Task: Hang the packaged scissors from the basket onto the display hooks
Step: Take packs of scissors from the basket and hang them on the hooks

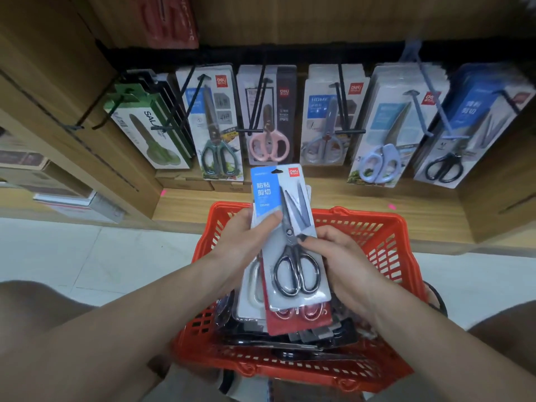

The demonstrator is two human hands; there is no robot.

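A pack of black-handled scissors (pixel 290 227) with a blue label stands upright above the red basket (pixel 385 250). My left hand (pixel 246 242) grips its left edge, thumb across the blue label. My right hand (pixel 339 256) pinches its right edge near the scissors' pivot. Behind this pack my hands also hold more packs, one red-backed (pixel 298 320) and one pale (pixel 252 288). The basket holds several dark packs (pixel 290 335). On the display hooks (pixel 258 111) at the back, rows of packaged scissors hang side by side.
Wooden shelving frames the display, with a wooden ledge (pixel 319 204) under the hanging packs. An empty-looking black hook (pixel 87 111) juts out at the far left. Boxes (pixel 72 198) are stacked low on the left. Pale floor tiles surround the basket.
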